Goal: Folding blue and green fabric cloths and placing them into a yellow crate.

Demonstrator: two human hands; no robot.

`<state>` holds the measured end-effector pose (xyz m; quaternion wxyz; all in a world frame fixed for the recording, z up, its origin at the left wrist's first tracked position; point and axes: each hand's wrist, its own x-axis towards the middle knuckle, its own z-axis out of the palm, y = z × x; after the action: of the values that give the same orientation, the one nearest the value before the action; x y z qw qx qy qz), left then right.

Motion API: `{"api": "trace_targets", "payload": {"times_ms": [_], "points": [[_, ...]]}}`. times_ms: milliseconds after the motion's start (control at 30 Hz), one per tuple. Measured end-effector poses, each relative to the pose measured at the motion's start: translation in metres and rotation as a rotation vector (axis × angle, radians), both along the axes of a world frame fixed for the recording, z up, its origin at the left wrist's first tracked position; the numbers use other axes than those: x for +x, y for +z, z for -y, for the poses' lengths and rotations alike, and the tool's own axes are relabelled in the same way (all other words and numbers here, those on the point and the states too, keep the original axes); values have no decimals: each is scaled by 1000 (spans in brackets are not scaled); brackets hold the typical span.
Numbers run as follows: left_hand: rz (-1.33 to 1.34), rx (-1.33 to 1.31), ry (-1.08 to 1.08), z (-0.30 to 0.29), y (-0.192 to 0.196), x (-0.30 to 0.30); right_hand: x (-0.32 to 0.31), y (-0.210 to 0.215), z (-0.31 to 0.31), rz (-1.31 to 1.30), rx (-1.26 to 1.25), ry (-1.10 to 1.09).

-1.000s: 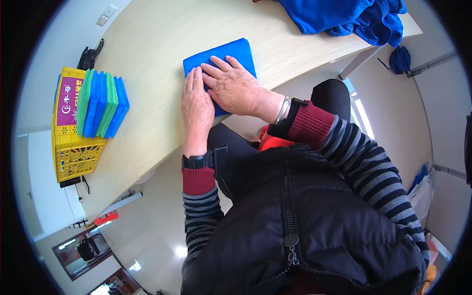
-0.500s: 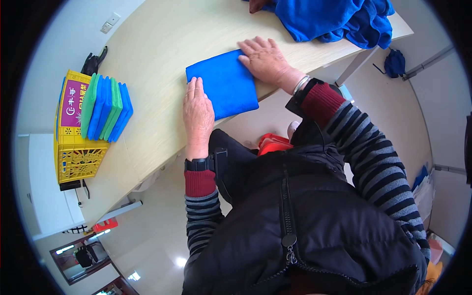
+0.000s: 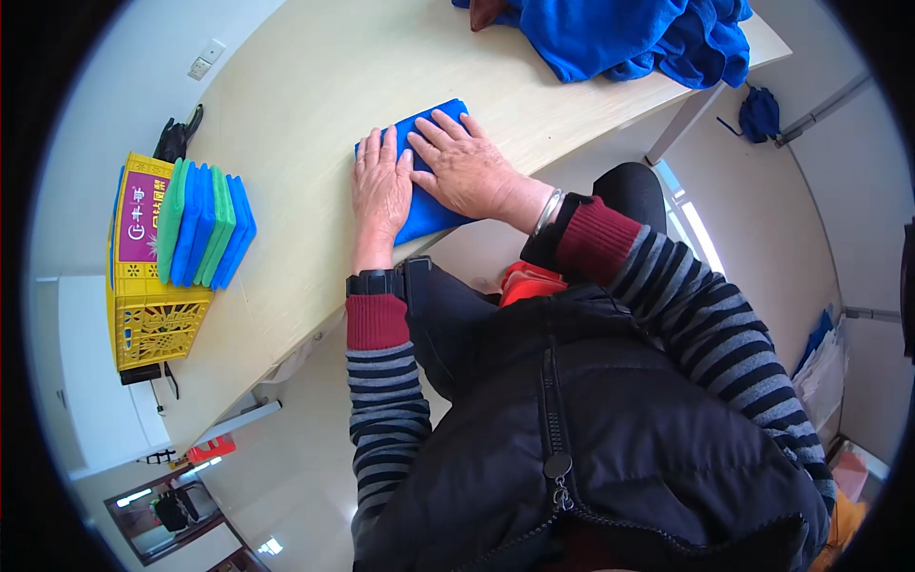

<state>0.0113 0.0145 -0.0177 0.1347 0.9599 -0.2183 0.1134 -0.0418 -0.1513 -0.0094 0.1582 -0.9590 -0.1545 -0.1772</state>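
Observation:
A folded blue cloth [image 3: 426,215] lies flat near the table's front edge. My left hand [image 3: 381,191] rests on its left side, fingers stretched out and pointing away from me. Across its middle and right side lies my right hand [image 3: 462,170], palm down with the fingers spread. The two hands nearly meet, and they cover much of the cloth. Neither hand grips it.
To the left, a yellow plastic basket [image 3: 160,329] stands with a row of folded green and blue cloths [image 3: 212,224] against it. A black item [image 3: 177,135] lies behind. Rumpled blue fabric [image 3: 610,38] is heaped at the table's far right.
My right hand has moved left from the cloth's right edge onto its middle, close to my left hand. The cloth now looks narrower. My left hand stays on the left side.

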Motion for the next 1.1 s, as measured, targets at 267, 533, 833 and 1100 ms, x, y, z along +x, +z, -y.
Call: {"api": "trace_targets", "payload": {"times_ms": [267, 533, 833, 1100], "points": [[-56, -111, 171, -12, 6, -4, 15, 15, 12, -32, -78, 87], [239, -448, 152, -38, 14, -137, 48, 29, 3, -115, -38, 148], [-843, -1640, 135, -59, -26, -191, -9, 29, -31, -5, 25, 204], [-657, -2146, 209, -54, -16, -194, -44, 47, -40, -175, 102, 315]]}}
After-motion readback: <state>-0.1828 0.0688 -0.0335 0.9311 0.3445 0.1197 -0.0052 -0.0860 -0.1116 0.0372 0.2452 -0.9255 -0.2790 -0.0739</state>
